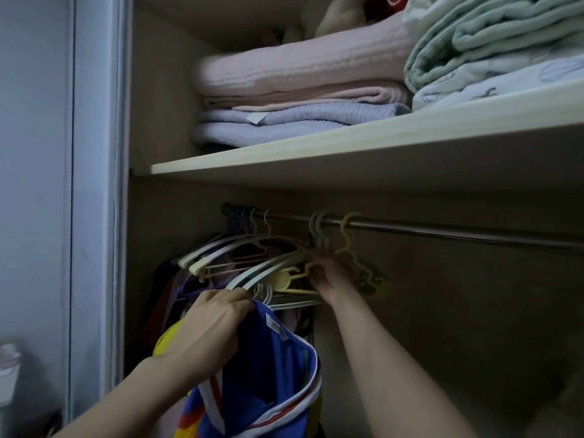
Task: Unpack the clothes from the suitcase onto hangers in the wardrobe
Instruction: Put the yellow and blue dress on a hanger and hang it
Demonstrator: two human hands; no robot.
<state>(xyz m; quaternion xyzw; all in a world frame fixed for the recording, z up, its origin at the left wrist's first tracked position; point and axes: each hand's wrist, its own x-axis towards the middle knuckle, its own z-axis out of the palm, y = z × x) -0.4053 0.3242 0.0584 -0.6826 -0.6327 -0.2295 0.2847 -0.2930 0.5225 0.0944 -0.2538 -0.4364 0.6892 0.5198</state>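
A blue garment [252, 368] with yellow, red and white trim is gripped at its collar by the left hand [208, 327], below a crowded cluster of hangers [252, 270] on the rail [442, 230]. A pale hanger's neck is pinched by the right hand [328, 273]. Bare rail runs rightward. Folded blankets [300, 90] fill the shelf [347, 143] above; the garment's lower part is cut off.

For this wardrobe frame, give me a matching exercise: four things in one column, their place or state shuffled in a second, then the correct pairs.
Things:
1. blue garment with white-trimmed neckline
2. yellow plastic hanger
3. folded pink quilted blanket
4. metal wardrobe rail

Places or states:
A. runs below the wooden shelf
B. gripped at the collar by the left hand
C. hooked on the rail beside the right hand
D. stacked on the shelf

Pairs: 1-B, 2-C, 3-D, 4-A
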